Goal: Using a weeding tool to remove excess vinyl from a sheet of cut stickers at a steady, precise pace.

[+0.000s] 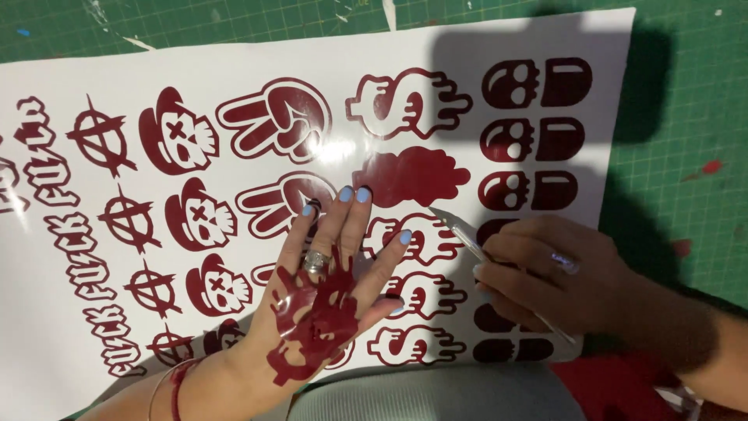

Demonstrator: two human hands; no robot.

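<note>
A white sheet (234, 66) with rows of dark red vinyl sticker shapes lies on a green cutting mat (686, 109). My left hand (327, 273) rests flat on the sheet, fingers spread, with blue nails and a silver ring. Peeled dark red vinyl scraps (312, 320) stick to the back of that hand. My right hand (545, 273) grips a slim craft knife (460, 226) like a pen. Its blade tip sits just below a solid dark red cloud-like shape (413, 175) in the middle of the sheet.
The mat's grid extends beyond the sheet at the top and right, with small red scraps (710, 166) on it. A grey fabric edge (436, 394) and a red patch (615, 390) show at the bottom. My shadow darkens the sheet's right part.
</note>
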